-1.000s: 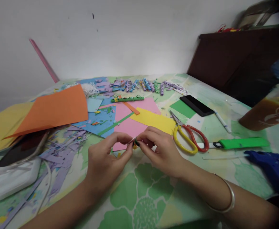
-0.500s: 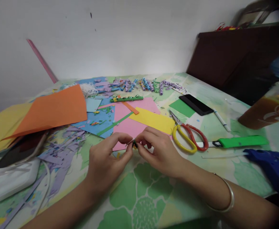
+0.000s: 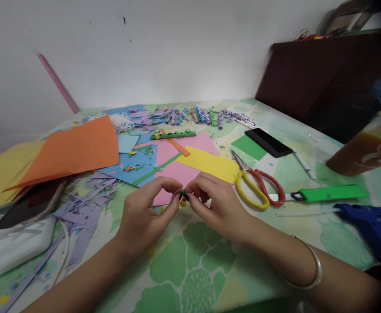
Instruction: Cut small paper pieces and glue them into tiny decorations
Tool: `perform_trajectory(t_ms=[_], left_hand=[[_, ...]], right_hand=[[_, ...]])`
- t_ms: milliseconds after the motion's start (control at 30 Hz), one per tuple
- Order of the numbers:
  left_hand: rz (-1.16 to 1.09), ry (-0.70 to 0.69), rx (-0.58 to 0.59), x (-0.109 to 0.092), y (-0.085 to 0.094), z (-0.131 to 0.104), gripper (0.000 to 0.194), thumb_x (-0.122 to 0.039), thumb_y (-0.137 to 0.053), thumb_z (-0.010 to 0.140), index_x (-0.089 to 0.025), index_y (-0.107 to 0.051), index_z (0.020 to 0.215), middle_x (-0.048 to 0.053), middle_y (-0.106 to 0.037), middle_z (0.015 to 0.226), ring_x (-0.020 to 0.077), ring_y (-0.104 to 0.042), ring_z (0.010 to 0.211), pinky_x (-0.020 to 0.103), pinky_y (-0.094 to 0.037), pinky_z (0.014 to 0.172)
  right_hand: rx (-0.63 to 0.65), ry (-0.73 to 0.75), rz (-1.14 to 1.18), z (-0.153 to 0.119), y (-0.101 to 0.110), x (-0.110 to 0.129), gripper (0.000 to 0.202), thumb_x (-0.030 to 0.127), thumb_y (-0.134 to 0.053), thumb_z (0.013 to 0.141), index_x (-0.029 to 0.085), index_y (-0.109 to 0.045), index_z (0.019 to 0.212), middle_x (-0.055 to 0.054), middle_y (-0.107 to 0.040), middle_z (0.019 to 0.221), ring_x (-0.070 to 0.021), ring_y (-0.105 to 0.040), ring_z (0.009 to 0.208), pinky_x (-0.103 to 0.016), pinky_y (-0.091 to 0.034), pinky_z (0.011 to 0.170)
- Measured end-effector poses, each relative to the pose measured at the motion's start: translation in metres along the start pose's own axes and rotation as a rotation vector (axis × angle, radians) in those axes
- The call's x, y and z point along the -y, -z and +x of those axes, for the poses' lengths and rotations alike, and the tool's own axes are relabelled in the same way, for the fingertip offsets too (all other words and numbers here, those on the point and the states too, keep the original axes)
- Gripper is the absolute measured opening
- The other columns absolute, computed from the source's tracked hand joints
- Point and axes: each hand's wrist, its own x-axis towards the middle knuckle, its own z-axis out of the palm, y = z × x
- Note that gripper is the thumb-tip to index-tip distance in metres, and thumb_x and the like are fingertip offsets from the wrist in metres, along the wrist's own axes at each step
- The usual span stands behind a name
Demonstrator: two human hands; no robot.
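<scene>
My left hand (image 3: 153,209) and my right hand (image 3: 215,206) meet tip to tip above the near part of the table, both closed in a pinch. Between their fingertips is a tiny green paper piece (image 3: 183,193), mostly hidden by the fingers. A small yellow-orange bit (image 3: 183,202) shows just under it. Behind the hands lie pink paper (image 3: 190,171), a yellow paper sheet (image 3: 210,165) and a rolled green paper tube (image 3: 173,135) with decorations. Scissors (image 3: 259,187) with one yellow and one red handle rest right of my right hand.
To the right are a green-handled cutter (image 3: 334,193), a blue glue gun (image 3: 363,224), a black phone (image 3: 269,142) and a cup of orange-brown drink (image 3: 366,150). Orange paper (image 3: 79,145), purple scraps (image 3: 82,217) and a white power strip (image 3: 21,248) lie left. Curled paper rolls (image 3: 200,116) line the back.
Both hands stay pinched together at nearly the same spot. The fingertips have shifted slightly, and more of the green piece and the yellow-orange bit shows.
</scene>
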Motion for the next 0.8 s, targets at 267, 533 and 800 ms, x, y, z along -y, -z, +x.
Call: perform_trajectory(t_ms=[267, 533, 800], left_hand=[[0.012, -0.023, 0.000, 0.0007, 0.0006, -0.0016, 0.014, -0.011, -0.060, 0.081, -0.019, -0.061, 0.091, -0.002, -0.069, 0.083, 0.0102, -0.064, 0.075, 0.021, -0.048, 0.072], [-0.124, 0.055, 0.009, 0.0075, -0.0005, -0.0020, 0.012, -0.013, -0.062, 0.082, -0.022, -0.062, 0.090, -0.003, -0.067, 0.084, 0.0112, -0.063, 0.079, 0.023, -0.048, 0.074], [-0.131, 0.060, 0.035, 0.0074, -0.0013, 0.0000, 0.012, -0.013, -0.062, 0.082, -0.022, -0.063, 0.089, -0.003, -0.067, 0.081, 0.0111, -0.063, 0.076, 0.023, -0.048, 0.071]], right_hand=[[-0.011, -0.024, 0.001, 0.0000, 0.0002, 0.0009, 0.007, 0.008, -0.054, 0.084, 0.011, -0.059, 0.081, 0.001, -0.050, 0.070, -0.0091, -0.046, 0.063, -0.021, -0.035, 0.056], [-0.004, -0.024, -0.002, 0.0012, 0.0008, 0.0002, 0.006, 0.007, -0.055, 0.084, 0.010, -0.059, 0.081, 0.001, -0.050, 0.070, -0.0087, -0.045, 0.062, -0.021, -0.035, 0.056], [0.014, -0.019, 0.019, 0.0013, -0.0004, -0.0020, 0.007, 0.006, -0.054, 0.084, 0.011, -0.058, 0.080, -0.001, -0.052, 0.072, -0.0104, -0.048, 0.067, -0.022, -0.035, 0.058]])
